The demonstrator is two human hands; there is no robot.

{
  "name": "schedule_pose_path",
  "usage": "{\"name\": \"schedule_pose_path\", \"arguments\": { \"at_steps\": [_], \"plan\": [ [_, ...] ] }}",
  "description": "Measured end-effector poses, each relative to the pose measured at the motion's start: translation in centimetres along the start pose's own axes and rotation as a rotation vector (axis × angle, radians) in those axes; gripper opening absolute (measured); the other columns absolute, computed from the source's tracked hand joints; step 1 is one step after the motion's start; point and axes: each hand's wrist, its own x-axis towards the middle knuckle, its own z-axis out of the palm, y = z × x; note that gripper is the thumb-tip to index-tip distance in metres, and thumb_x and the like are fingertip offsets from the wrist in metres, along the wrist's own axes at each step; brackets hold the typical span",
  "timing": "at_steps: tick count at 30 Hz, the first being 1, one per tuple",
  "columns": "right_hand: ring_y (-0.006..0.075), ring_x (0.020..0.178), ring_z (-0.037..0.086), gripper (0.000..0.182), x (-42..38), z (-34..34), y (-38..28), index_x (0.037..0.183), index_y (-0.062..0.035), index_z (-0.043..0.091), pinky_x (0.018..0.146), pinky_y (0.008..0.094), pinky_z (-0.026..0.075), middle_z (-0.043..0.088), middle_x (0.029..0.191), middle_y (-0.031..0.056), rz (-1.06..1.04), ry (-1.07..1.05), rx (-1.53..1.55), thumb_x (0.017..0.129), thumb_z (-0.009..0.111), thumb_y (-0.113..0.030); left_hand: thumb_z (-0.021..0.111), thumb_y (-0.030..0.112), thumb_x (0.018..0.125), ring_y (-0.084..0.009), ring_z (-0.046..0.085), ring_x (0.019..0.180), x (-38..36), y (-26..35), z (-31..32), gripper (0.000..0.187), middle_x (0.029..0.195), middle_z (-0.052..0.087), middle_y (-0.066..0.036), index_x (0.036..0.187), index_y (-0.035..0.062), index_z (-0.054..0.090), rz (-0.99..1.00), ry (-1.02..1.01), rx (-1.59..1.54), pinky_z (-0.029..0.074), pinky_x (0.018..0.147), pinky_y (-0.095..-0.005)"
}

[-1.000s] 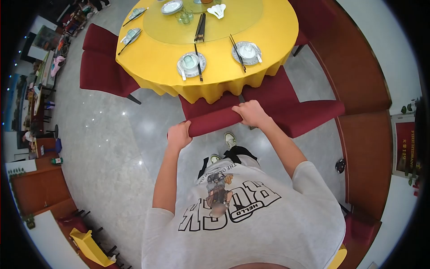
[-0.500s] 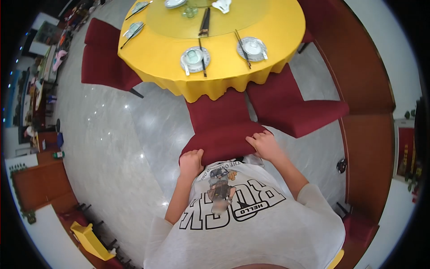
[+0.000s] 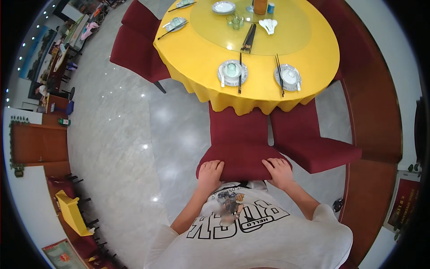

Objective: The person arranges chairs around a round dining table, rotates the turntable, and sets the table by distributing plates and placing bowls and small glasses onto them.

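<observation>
A dark red upholstered chair [image 3: 244, 154] stands directly in front of me, its far part reaching the tablecloth's hem. My left hand [image 3: 210, 174] is closed over the left end of its near edge. At the right end of the same edge, my right hand [image 3: 279, 172] grips the fabric, with the thumb side turned inward. The undersides of both hands are hidden. Beyond the chair is a round table with a yellow cloth [image 3: 260, 92]. Just right of the held chair is a second red chair [image 3: 313, 150].
On the table are place settings with a plate [image 3: 233, 81], bowls and chopsticks [image 3: 281, 76], plus a glass turntable [image 3: 282, 42]. Another red chair [image 3: 139, 51] stands at the table's left. Brown wood panelling [image 3: 378, 130] borders the right side. Grey tiled floor [image 3: 116, 148] extends left.
My view has shifted, so table and chairs appear lower and farther right. Both hands stay on the chair, with their fingers lying flatter over its edge.
</observation>
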Motion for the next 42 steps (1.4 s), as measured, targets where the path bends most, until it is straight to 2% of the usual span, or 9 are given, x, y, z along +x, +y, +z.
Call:
{"name": "schedule_pose_path", "arguments": {
  "at_steps": [9, 13, 18, 20, 26, 35, 39, 41, 42],
  "plan": [
    [0.0289, 0.113, 0.054, 0.075, 7.0, 3.9, -13.1, 0.128, -0.0058, 0.052, 0.096, 0.0424, 0.042, 0.056, 0.119, 0.0124, -0.105, 0.141, 0.005, 0.062, 0.081, -0.024, 0.075, 0.015, 0.068, -0.0308, 0.053, 0.115, -2.6, -3.8, -1.6, 0.065, 0.123, 0.056, -0.015, 0.128, 0.0044, 0.052, 0.275, 0.092, -0.167, 0.040, 0.099, -0.0441],
    [0.0284, 0.115, 0.052, 0.076, 9.7, 5.4, -18.4, 0.129, -0.0066, 0.051, 0.099, 0.0430, 0.039, 0.056, 0.119, 0.0123, -0.055, 0.153, -0.071, 0.062, 0.082, -0.027, 0.072, 0.012, 0.072, -0.0341, 0.051, 0.117, -8.3, -9.2, -1.9, 0.066, 0.123, 0.055, -0.016, 0.133, 0.0075, 0.049, 0.065, 0.116, -0.281, 0.041, 0.097, -0.0443],
    [0.0280, 0.114, 0.053, 0.074, 11.3, 5.9, -21.0, 0.127, -0.0097, 0.054, 0.098, 0.0415, 0.040, 0.056, 0.120, 0.0107, 0.009, 0.159, -0.078, 0.061, 0.083, -0.028, 0.069, 0.015, 0.077, -0.0327, 0.060, 0.096, -13.4, -16.3, -0.4, 0.037, 0.104, 0.062, -0.012, 0.113, 0.0093, 0.062, -0.051, 0.069, -0.278, 0.047, 0.084, -0.0450],
    [0.0279, 0.113, 0.054, 0.071, 11.7, 6.4, -20.8, 0.125, -0.0104, 0.056, 0.097, 0.0416, 0.041, 0.057, 0.119, 0.0103, 0.001, 0.120, -0.112, 0.063, 0.082, -0.032, 0.069, 0.017, 0.079, -0.0313, 0.063, 0.083, -13.3, -17.3, -0.5, 0.019, 0.089, 0.064, -0.009, 0.094, 0.0078, 0.065, -0.120, 0.091, -0.453, 0.049, 0.074, -0.0426],
    [0.0275, 0.109, 0.058, 0.071, 12.6, 4.9, -21.1, 0.122, -0.0100, 0.058, 0.093, 0.0423, 0.046, 0.059, 0.117, 0.0095, -0.084, 0.121, -0.009, 0.063, 0.081, -0.043, 0.068, 0.019, 0.081, -0.0311, 0.062, 0.076, -11.9, -18.4, -3.2, 0.015, 0.078, 0.061, -0.011, 0.080, 0.0063, 0.060, -0.132, 0.082, -0.480, 0.049, 0.066, -0.0416],
    [0.0269, 0.108, 0.058, 0.070, 13.7, 5.1, -20.7, 0.120, -0.0107, 0.059, 0.094, 0.0414, 0.046, 0.060, 0.117, 0.0090, -0.008, 0.107, 0.021, 0.064, 0.077, -0.049, 0.065, 0.021, 0.082, -0.0311, 0.063, 0.076, -5.0, -29.6, -5.3, 0.015, 0.079, 0.063, -0.010, 0.080, 0.0066, 0.062, -0.145, -0.092, -0.447, 0.049, 0.067, -0.0421],
    [0.0274, 0.116, 0.053, 0.068, 16.3, 3.3, -21.2, 0.118, -0.0122, 0.062, 0.097, 0.0436, 0.044, 0.057, 0.123, 0.0094, 0.121, -0.090, 0.011, 0.064, 0.078, -0.048, 0.066, 0.024, 0.083, -0.0308, 0.063, 0.077, 0.7, -33.9, -8.1, 0.016, 0.079, 0.064, -0.010, 0.083, 0.0078, 0.065, -0.025, -0.203, -0.429, 0.049, 0.067, -0.0425],
    [0.0277, 0.122, 0.048, 0.072, 18.7, 2.5, -21.7, 0.122, -0.0130, 0.061, 0.099, 0.0440, 0.042, 0.053, 0.129, 0.0095, 0.115, -0.525, 0.000, 0.063, 0.078, -0.050, 0.066, 0.024, 0.083, -0.0308, 0.064, 0.077, 3.8, -35.8, -8.8, 0.016, 0.079, 0.065, -0.010, 0.083, 0.0080, 0.066, 0.001, -0.208, -0.412, 0.050, 0.067, -0.0423],
    [0.0298, 0.114, 0.057, 0.062, 19.8, 3.3, -21.5, 0.118, -0.0139, 0.064, 0.093, 0.0444, 0.047, 0.061, 0.119, 0.0127, 0.099, -0.502, 0.020, 0.068, 0.075, -0.047, 0.066, 0.024, 0.083, -0.0309, 0.064, 0.077, 5.1, -36.6, -9.4, 0.016, 0.080, 0.065, -0.010, 0.084, 0.0083, 0.067, 0.020, -0.210, -0.398, 0.050, 0.067, -0.0422]
  ]
}}
